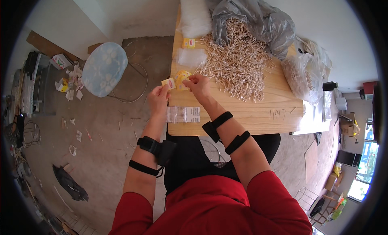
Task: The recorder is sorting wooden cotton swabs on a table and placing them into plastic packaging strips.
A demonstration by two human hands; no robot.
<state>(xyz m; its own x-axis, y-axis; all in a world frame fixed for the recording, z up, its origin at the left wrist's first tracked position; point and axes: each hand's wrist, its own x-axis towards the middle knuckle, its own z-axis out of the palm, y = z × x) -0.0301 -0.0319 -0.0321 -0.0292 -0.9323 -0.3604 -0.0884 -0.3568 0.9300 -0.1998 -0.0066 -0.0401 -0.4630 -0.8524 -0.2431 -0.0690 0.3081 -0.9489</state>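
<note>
My left hand (158,96) is closed in a pinch on a small yellow-and-white card (168,83) at the table's left edge. Just to its right, my right hand (198,87) has its fingertips pinched together over several loose yellow cards (182,75); whether one is between them is hidden. Nearer me lies a clear pack of cotton swabs (176,114) with a printed white panel. A large loose heap of cotton swabs (238,65) spreads beyond my right hand. Clear plastic sleeves (191,57) and a yellow card stack (188,43) lie farther back.
A grey plastic bag (279,26) slumps behind the heap, and a stack of clear bags (195,14) fills the far left corner. Another clear bag (299,77) sits at the table's right. A blue-white stool (105,69) stands left of the wooden table (242,117); scraps litter the floor.
</note>
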